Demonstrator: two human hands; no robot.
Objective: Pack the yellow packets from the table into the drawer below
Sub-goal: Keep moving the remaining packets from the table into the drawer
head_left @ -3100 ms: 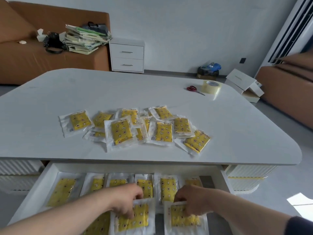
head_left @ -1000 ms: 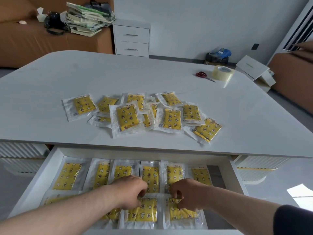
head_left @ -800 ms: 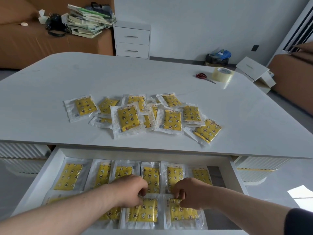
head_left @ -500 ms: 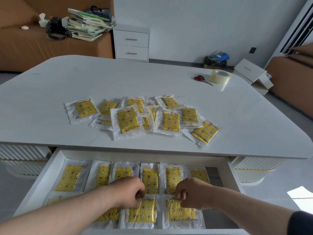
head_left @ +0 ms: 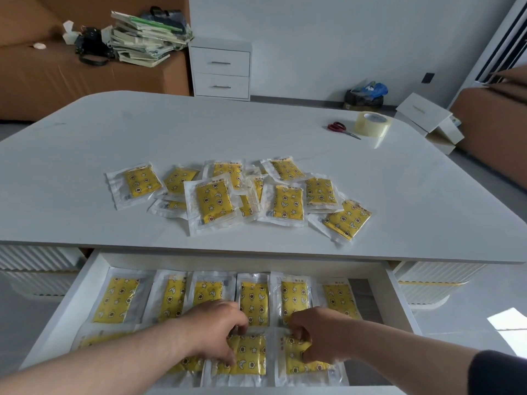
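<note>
Several yellow packets (head_left: 211,201) in clear wrappers lie in a loose heap on the white table (head_left: 85,138). Below its front edge the white drawer (head_left: 71,297) stands pulled out. A back row of packets (head_left: 117,300) lies flat in it, with more in a front row. My left hand (head_left: 216,329) has curled fingers on the top edge of a front-row packet (head_left: 248,357). My right hand (head_left: 316,334) pinches the top of the neighbouring packet (head_left: 293,366). Both packets lie flat on the drawer floor.
Red scissors (head_left: 339,128) and a roll of clear tape (head_left: 372,124) sit at the table's far right. Beyond the table are a white nightstand (head_left: 221,69), a brown sofa with stacked books (head_left: 145,38), and white boxes (head_left: 427,115) on the floor.
Both hands stay in the drawer on the same two front-row packets, shifting them only slightly. The heap on the table has not changed.
</note>
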